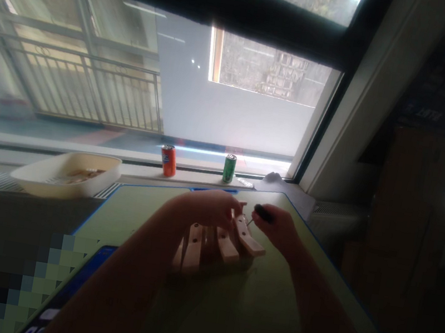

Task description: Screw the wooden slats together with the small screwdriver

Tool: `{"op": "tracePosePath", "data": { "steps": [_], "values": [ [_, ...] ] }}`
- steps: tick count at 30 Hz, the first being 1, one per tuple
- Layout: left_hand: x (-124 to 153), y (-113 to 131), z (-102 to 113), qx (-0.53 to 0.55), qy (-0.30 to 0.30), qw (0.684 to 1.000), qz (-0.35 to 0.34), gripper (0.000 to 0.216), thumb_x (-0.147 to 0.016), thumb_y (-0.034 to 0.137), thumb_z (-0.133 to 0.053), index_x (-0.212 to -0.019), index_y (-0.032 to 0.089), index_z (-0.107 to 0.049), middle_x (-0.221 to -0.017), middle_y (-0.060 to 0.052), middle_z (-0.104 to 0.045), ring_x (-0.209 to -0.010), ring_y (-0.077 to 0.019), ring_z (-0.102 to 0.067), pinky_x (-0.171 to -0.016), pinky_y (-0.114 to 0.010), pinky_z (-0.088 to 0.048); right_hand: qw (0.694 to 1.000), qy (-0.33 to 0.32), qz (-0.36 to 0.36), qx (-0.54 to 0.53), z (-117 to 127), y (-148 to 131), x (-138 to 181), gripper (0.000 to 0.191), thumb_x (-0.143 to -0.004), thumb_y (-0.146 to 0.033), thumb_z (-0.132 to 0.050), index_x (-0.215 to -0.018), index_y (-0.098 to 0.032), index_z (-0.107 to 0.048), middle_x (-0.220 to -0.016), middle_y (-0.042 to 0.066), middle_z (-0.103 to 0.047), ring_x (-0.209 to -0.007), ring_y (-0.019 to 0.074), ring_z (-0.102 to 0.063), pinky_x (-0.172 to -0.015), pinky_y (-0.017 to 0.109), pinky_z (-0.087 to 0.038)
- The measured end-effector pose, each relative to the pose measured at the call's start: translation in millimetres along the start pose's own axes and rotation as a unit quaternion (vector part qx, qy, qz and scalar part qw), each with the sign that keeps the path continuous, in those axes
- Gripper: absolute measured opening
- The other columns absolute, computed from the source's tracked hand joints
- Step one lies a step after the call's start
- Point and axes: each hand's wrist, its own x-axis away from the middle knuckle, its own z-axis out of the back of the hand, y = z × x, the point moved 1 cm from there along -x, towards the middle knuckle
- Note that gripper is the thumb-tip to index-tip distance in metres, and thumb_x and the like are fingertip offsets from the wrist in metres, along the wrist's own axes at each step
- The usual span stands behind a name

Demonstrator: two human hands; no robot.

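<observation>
A black-handled screwdriver with a thin metal shaft (264, 214) is held in the grip of the right hand (280, 229), the fingers being closed around its handle. The shaft is angled down and to the left, so that its end is brought to the right side of a pale wooden strip with dark round holes (252, 241). Whether the strip is touched by the tip cannot be told. The strip is set at a slant just left of the right grip, its lower end being pointed toward the camera.

The left hand (216, 208) is reached across from the left, its fingers bent down at the far end of the same strip. Whether the strip is pinched in this grip or only steadied cannot be told. Below the left wrist, a second pale wooden strip (228, 247) and a third pale wooden strip (192, 252) are seen side by side, partly covered by the hand.

All of this is carried by a pale green tabletop with a blue edge (149, 200). Behind it, on the window sill, an orange-red metal can (168, 161) and a green metal can (229, 168) are stood upright; a cream plastic basin (54, 185) is seen at the left.
</observation>
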Motion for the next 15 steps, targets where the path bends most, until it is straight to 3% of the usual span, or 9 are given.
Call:
{"op": "tracePosePath", "data": {
  "steps": [3,9,15],
  "values": [
    [-6,-5,-8,-0.028,-0.048,0.998,-0.014,0.043,-0.071,0.023,-0.058,-0.115,0.023,-0.055,-0.098,-0.004,-0.064,-0.082,-0.015,-0.058,-0.071,-0.025,-0.045,0.997,-0.051,0.023,0.059,-7,4,1,0.017,-0.073,-0.032,-0.057,-0.066,-0.017,-0.062,-0.055,-0.002,-0.053,-0.053,0.0103,-0.043,-0.051,0.023,-0.031],
    [-6,-1,-10,-0.041,-0.053,0.998,-0.007,0.047,-0.071,0.022,-0.056,-0.118,0.024,-0.053,-0.1,-0.003,-0.063,-0.08,-0.0141,-0.057,-0.072,-0.025,-0.043,0.995,-0.082,0.042,0.045,-9,1,4,0.017,-0.073,-0.032,-0.057,-0.071,-0.017,-0.064,-0.059,-0.001,-0.058,-0.054,0.0107,-0.046,-0.052,0.022,-0.033],
    [-3,7,-8,-0.062,-0.053,0.997,-0.005,0.029,-0.071,0.018,-0.053,-0.097,0.02,-0.065,-0.086,-0.003,-0.066,-0.073,-0.0147,-0.057,-0.065,-0.024,-0.041,0.992,-0.124,0.027,0.014,-12,1,5,0.017,-0.073,-0.032,-0.059,-0.076,-0.017,-0.066,-0.063,0.0,-0.06,-0.056,0.0113,-0.048,-0.053,0.022,-0.033]
  ]
}}
